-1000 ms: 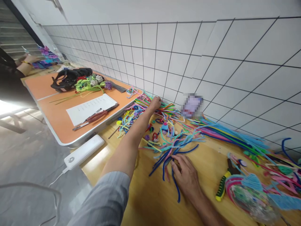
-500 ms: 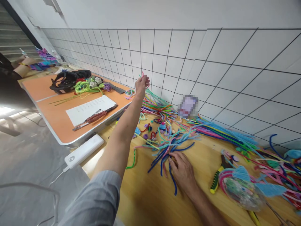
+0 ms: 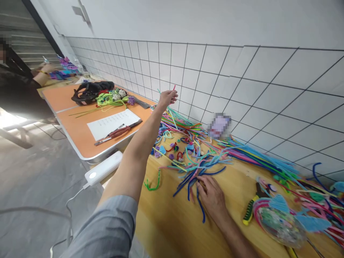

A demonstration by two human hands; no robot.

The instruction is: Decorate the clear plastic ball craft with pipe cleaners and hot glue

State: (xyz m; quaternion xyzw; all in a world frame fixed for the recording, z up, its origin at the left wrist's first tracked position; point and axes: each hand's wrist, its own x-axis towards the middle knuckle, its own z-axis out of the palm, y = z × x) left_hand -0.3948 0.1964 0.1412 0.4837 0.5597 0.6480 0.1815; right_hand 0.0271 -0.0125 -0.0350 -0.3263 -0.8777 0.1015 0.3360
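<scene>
My left hand [image 3: 167, 97] is raised above the far end of the wooden table [image 3: 174, 222], pinched on a few thin pipe cleaners [image 3: 172, 114] whose tips stick up past the fingers and whose tails trail down to the heap. My right hand [image 3: 212, 199] lies flat, fingers spread, pressing on dark blue pipe cleaners [image 3: 199, 204] near the table's middle. A big tangle of coloured pipe cleaners [image 3: 249, 152] runs along the tiled wall.
Yellow-handled pliers [image 3: 248, 211] and a clear bag of craft pieces [image 3: 282, 224] lie to the right. A white power bank [image 3: 103, 172] sits at the table's left edge. An orange table [image 3: 72, 122] holds paper, red pliers and a black headset. Another person's arm [image 3: 40, 73] is at far left.
My left hand rose from the pile at the wall, pulling pipe cleaners up with it, and is now held high. My right hand stayed on the blue pipe cleaners.
</scene>
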